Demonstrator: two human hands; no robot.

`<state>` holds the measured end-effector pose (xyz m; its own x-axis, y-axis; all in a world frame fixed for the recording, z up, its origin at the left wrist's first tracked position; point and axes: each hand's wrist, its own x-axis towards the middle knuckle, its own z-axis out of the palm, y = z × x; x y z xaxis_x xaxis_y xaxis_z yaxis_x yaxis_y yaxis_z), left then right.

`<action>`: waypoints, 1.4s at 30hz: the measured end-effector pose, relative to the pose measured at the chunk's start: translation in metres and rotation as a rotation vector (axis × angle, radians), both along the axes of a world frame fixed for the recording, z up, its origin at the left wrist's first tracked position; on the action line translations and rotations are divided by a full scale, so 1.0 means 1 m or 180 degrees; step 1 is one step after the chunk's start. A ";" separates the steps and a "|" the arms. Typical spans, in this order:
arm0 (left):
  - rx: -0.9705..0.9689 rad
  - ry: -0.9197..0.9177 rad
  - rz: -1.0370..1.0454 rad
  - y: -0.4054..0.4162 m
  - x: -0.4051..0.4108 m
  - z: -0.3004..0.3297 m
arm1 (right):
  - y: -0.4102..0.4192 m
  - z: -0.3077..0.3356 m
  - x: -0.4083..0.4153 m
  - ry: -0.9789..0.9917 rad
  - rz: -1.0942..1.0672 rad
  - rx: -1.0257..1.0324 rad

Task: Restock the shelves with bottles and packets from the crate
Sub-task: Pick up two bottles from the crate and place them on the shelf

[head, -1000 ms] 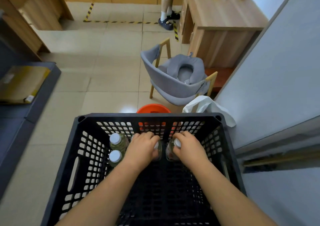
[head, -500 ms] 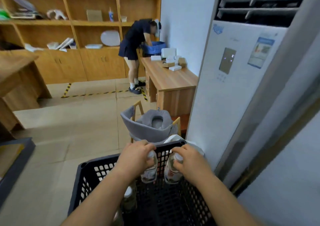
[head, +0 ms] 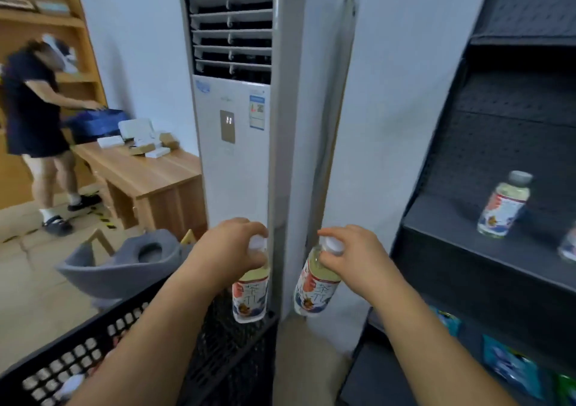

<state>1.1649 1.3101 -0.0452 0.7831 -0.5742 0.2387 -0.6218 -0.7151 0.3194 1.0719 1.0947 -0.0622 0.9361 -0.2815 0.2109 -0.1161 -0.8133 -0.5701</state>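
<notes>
I have a tea bottle in each of my hands: left hand point(head: 229, 246) grips one point(head: 250, 293) by its cap above the black crate point(head: 103, 340), right hand point(head: 353, 254) pinches the other point(head: 316, 290) nearer the dark shelf point(head: 467, 243) on the right. Full, stiff, slick plastic, I judge; holding the body would be safer.

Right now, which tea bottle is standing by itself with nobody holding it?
The bottle on the dark shelf, off to the right. The other two hang by their caps from the left hand and right hand.
</notes>
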 end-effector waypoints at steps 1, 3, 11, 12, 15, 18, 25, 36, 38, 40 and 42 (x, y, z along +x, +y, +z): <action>0.0008 -0.0016 -0.0119 -0.018 -0.011 0.005 | -0.016 0.004 -0.019 -0.0023 -0.0144 0.0033; -0.0034 -0.0031 -0.0354 -0.056 -0.034 0.014 | -0.050 0.010 -0.058 -0.0104 -0.0417 0.0064; -0.0094 0.0004 -0.1285 -0.246 -0.151 0.032 | -0.190 0.030 -0.227 -0.0221 -0.1383 -0.0067; -0.0092 0.0007 -0.1384 -0.271 -0.168 0.033 | -0.207 0.031 -0.247 -0.0207 -0.1484 -0.0127; -0.0176 0.0036 -0.1695 -0.341 -0.217 0.032 | -0.256 0.035 -0.306 -0.0197 -0.1804 -0.0224; -0.0275 0.0093 -0.2043 -0.400 -0.259 0.035 | -0.298 0.039 -0.360 -0.0169 -0.2106 -0.0301; -0.0275 -0.0025 -0.2651 -0.521 -0.333 0.057 | -0.382 0.052 -0.453 -0.0255 -0.2736 -0.0275; -0.0330 -0.0060 -0.2851 -0.692 -0.354 0.083 | -0.532 0.080 -0.486 -0.0436 -0.2933 -0.0236; -0.0248 -0.0051 -0.2841 -0.718 -0.348 0.083 | -0.560 0.079 -0.477 -0.0429 -0.2881 -0.0212; -0.0151 -0.0041 -0.2774 -0.740 -0.340 0.081 | -0.588 0.075 -0.467 -0.0462 -0.2810 -0.0149; -0.0105 -0.0008 -0.2688 -0.760 -0.331 0.078 | -0.614 0.072 -0.454 -0.0474 -0.2745 -0.0122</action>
<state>0.8337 0.5504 0.0331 0.0934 -0.9592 0.2668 -0.9440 -0.0001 0.3299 0.6178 0.4805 0.0097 0.3620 -0.8689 0.3377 -0.6262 -0.4950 -0.6024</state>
